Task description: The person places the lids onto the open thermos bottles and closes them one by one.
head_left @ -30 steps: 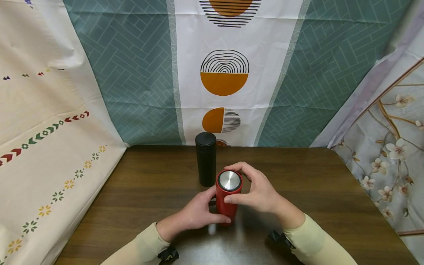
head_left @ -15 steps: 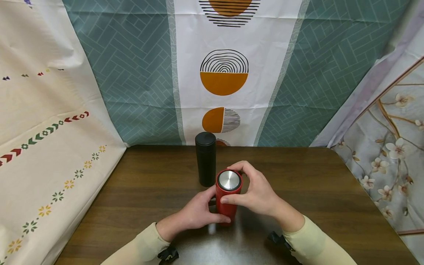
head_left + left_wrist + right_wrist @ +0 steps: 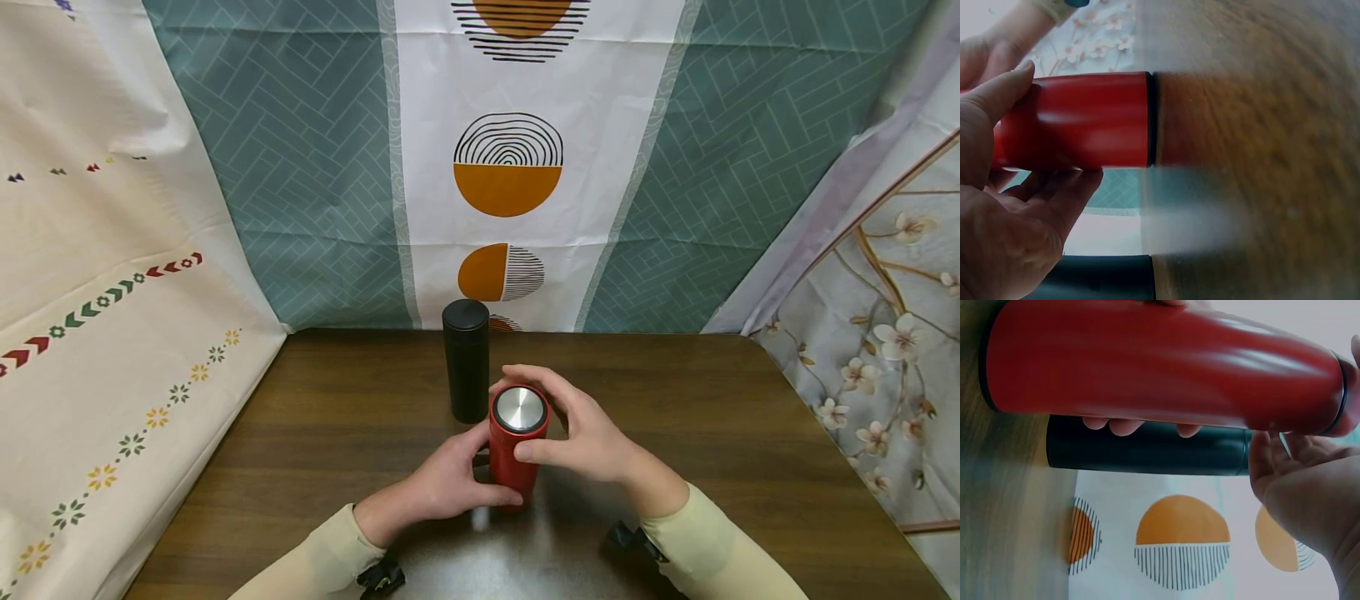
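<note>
A red thermos (image 3: 512, 471) stands upright on the table, with a silver disc set in a black ring on top of its lid (image 3: 520, 408). My left hand (image 3: 446, 479) grips the lower body from the left, thumb in front and fingers behind. Around the top curves my right hand (image 3: 596, 433), its thumb at the front right and its fingers reaching behind the lid. In the right wrist view, a dark seam circles the thermos near the lid, and the right fingertips (image 3: 1263, 447) lie by that end. The left wrist view shows the thermos base (image 3: 1152, 119) on the tabletop.
A black thermos (image 3: 467, 371) stands upright just behind and left of the red one. The brown wooden table (image 3: 337, 400) runs back to a green and white patterned cloth (image 3: 315, 208). Patterned cloths also hang at both sides.
The right hand first turned slightly around the lid, its thumb moving left. Now its thumb is farther right and its fingers reach farther left behind the lid. Left hand and both thermoses stay put.
</note>
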Motion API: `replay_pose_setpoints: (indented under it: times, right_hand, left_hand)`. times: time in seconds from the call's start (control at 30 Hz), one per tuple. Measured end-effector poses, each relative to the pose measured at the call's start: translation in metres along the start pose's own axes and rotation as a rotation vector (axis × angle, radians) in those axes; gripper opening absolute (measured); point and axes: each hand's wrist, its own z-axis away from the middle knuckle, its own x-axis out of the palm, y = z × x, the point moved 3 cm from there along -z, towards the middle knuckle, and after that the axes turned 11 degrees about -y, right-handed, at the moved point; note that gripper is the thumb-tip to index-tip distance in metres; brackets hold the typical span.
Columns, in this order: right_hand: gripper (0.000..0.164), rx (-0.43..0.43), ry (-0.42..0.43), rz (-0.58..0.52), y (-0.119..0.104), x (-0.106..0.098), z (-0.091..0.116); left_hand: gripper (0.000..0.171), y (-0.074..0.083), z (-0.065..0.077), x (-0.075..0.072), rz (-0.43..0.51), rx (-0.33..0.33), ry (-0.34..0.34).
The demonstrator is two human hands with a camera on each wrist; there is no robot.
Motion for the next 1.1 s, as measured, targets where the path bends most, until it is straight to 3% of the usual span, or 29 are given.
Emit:
replay_pose_setpoints:
  times: [0.13, 0.27, 0.73, 1.1]
  right_hand:
    - [0.080, -0.137, -0.088, -0.084, 0.0016, -0.0029, -0.0019]
    - [0.079, -0.178, -0.121, -0.099, 0.0035, -0.0045, -0.0028]
    - [0.070, -0.074, -0.072, -0.105, 0.0034, -0.0044, -0.0009]
    - [0.067, 0.035, 0.056, 0.071, 0.0036, -0.0047, 0.0025]
  left_hand:
    - [0.075, 0.0011, 0.0006, 0.0000, 0.002, -0.010, -0.004]
    - [0.075, 0.0020, 0.0011, 0.0000, -0.001, -0.009, -0.006]
    - [0.080, 0.0023, 0.0010, -0.0002, -0.006, -0.012, -0.012]
    - [0.081, 0.0030, 0.0000, -0.0001, -0.011, 0.017, 0.000]
